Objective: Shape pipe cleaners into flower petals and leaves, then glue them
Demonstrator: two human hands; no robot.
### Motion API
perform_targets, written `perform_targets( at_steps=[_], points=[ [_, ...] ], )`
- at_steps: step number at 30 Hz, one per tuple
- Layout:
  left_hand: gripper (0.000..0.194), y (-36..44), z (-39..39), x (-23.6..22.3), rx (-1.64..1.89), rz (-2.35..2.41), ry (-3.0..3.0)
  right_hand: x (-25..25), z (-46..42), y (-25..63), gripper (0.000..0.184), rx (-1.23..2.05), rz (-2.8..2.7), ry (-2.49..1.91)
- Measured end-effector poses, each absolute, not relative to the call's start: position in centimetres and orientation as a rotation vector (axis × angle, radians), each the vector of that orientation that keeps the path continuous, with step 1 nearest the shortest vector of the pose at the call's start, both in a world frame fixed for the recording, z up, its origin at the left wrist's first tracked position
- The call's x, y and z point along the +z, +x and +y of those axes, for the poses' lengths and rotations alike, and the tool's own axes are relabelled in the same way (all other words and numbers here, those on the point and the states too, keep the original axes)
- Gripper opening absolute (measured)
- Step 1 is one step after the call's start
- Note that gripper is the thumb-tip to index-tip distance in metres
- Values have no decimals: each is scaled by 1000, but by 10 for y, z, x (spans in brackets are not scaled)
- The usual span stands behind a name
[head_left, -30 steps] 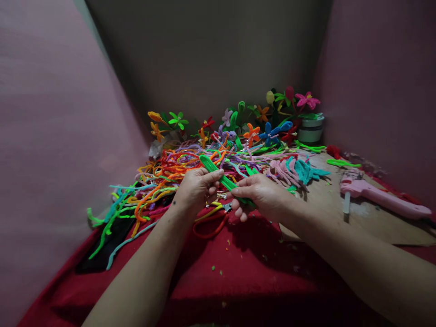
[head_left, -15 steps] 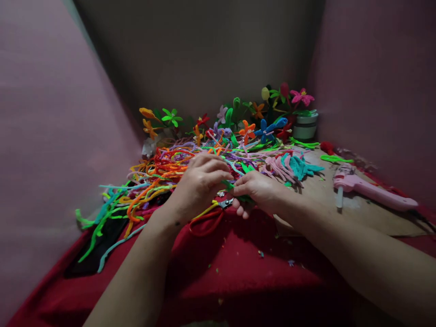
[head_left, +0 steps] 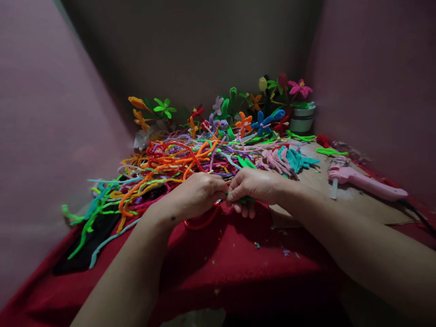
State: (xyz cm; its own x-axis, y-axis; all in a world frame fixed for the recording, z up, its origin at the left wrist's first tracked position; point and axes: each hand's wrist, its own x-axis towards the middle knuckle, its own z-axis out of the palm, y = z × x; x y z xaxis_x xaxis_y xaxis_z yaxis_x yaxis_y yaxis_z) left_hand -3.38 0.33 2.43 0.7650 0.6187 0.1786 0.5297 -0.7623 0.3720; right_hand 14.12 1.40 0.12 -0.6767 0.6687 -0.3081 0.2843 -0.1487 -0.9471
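Observation:
Over the front of the table, my left hand [head_left: 200,193] and my right hand [head_left: 254,186] meet with their fingertips close together. A dark green pipe cleaner piece [head_left: 245,199] lies in the curled fingers of my right hand, mostly hidden by them. My left thumb and forefinger are pinched at its left end, where only a bit of green shows. Just below my left hand a red looped tool handle [head_left: 203,224] rests on the red cloth [head_left: 218,259]; the rest of that tool is covered by my hands.
Behind my hands spreads a heap of coloured pipe cleaners [head_left: 177,159]. Pipe cleaner flowers [head_left: 261,122] stand along the back beside a pale pot [head_left: 302,119]. To the right, a pink glue gun [head_left: 368,181] and folded pink and teal pieces [head_left: 296,161] lie on cardboard [head_left: 357,211].
My left hand has come down and closed its fingers near the right hand's fingertips. It now covers the yellow handle and metal jaws seen before. The view has shifted slightly.

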Motion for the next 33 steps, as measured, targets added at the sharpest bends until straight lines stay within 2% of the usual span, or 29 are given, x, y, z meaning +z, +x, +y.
perform_targets(
  at_steps=[3, 6, 9, 13, 17, 27, 33],
  points=[
    [20, -33, 2, 27, 431, 928, 2587, 4, 13, 141, 12, 1865, -1855, -1085],
    [17, -35, 3, 30, 517, 1067, 2482, 10, 11, 140, 27, 1732, -1796, -1071],
    [14, -39, 5, 32, 592, 1196, 2305, 16, 9, 140, 32, 1285, -1745, -1087],
    [11, -41, 9, 30, 604, 1257, 2101, 17, 5, 139, 14, 550, -1793, -950],
    [13, -42, 12, 30, 597, 1283, 2038, 8, 3, 137, 9, 148, -2023, -828],
    [10, -41, 12, 31, 567, 1238, 1943, -7, 12, 135, 13, -65, -2176, -883],
    [13, -42, 13, 30, 562, 1195, 1979, -5, 11, 134, 15, -39, -2186, -850]
  ],
)
